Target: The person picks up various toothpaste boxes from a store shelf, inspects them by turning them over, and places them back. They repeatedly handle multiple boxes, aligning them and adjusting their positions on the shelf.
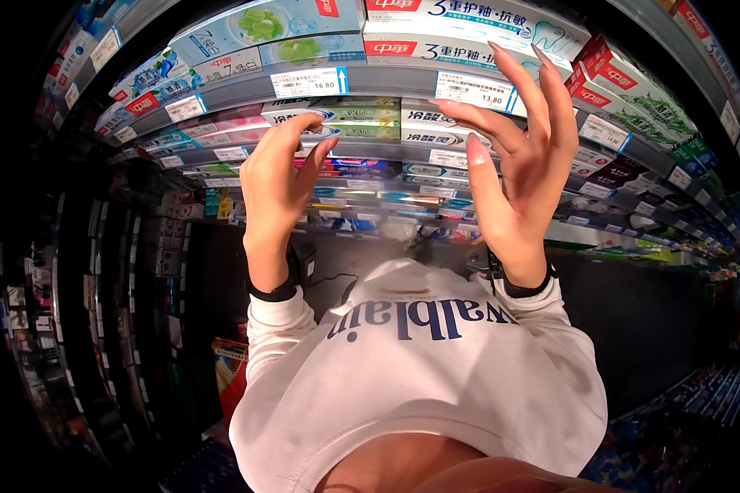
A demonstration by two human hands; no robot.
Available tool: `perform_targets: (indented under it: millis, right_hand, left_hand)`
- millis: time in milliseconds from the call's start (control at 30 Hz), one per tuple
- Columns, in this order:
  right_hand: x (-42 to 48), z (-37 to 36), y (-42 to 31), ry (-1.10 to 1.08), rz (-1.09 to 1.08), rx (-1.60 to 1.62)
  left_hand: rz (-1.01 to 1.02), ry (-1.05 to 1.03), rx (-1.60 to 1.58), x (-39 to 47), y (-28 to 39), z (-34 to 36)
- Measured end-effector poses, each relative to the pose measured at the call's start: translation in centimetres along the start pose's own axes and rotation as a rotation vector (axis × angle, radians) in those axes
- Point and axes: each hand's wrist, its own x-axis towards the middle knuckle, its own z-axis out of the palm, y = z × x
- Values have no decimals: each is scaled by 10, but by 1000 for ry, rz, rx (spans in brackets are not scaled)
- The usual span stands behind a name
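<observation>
Both of my hands are raised before a store shelf of boxed toothpaste. My left hand (283, 166) has its fingers curled, thumb and fingertips apart with nothing between them, in front of green-and-white toothpaste boxes (365, 123). To the right, my right hand (521, 148) is spread with its fingers up and holds nothing. Its fingertips overlap a price tag (476, 90) and a white toothpaste box (428, 51) on the upper shelf; whether they touch is unclear. A light-blue toothpaste box with green fruit printed on it (222, 40) lies at the upper left.
Shelf edges with price tags (309, 82) curve across the view in several tiers. Red-and-green toothpaste boxes (629, 92) stand at the upper right. More stocked shelves (55, 296) run down the far left. A dark cable (336, 277) lies on the floor.
</observation>
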Motion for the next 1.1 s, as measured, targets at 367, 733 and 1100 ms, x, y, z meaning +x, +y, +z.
perform_targets:
  millis: [367, 733, 1100]
  right_hand:
    - [13, -10, 10, 245, 386, 740]
    - [39, -19, 30, 181, 325, 682]
    - [93, -35, 74, -155, -153, -1155]
  left_hand:
    - [-216, -229, 141, -43, -37, -11]
    - [-330, -141, 96, -67, -41, -29]
    - [-457, -218, 26, -83, -44, -33]
